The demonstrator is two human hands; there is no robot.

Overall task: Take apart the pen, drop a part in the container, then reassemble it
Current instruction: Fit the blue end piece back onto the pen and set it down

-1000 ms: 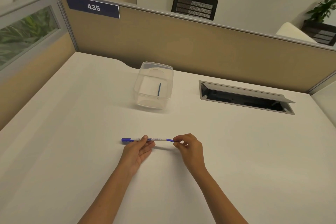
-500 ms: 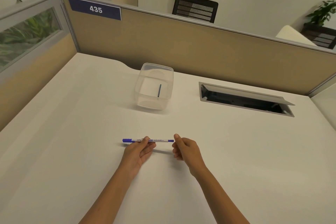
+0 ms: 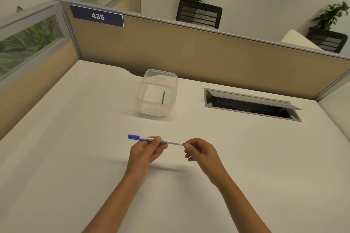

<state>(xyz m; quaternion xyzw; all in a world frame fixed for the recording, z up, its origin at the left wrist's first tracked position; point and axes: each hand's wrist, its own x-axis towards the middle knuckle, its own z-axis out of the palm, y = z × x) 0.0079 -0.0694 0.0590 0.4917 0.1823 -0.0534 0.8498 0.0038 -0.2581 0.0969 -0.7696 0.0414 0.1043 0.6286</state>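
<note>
A white whiteboard pen (image 3: 170, 142) with a blue cap on its left end is held level above the desk. My left hand (image 3: 146, 150) grips its barrel near the middle. My right hand (image 3: 200, 150) pinches the blue right end between thumb and forefinger. Farther back stands a clear plastic container (image 3: 171, 81), and a thin dark blue pen part (image 3: 163, 97) lies inside it.
The white desk (image 3: 75, 157) is fenced by tan partition walls at the back and left. An open cable hatch (image 3: 250, 104) with a raised flap is sunk into the desk right of the container.
Both hands have lifted the pen slightly off the desk. My right fingers, which came a little off the blue end half a second ago, pinch it again.
</note>
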